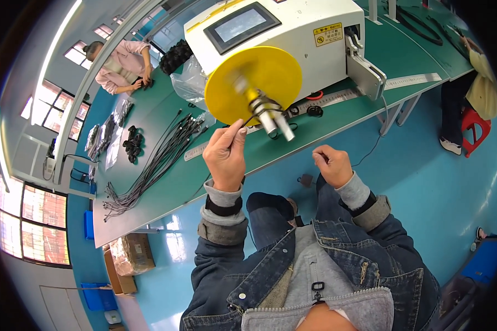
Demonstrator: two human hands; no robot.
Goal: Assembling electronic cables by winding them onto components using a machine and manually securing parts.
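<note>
Smooth matt yellow plastic on the disc (254, 83), shiny bare metal on its spindle (275, 121), glossy white casing on the machine (292, 27), matt green tabletop (165, 182).

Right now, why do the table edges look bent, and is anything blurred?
Head view: the fisheye lens bows the long green table toward the rim; the round yellow disc on the white machine looks motion-smeared near its hub; window glare shines on the blue floor.
</note>
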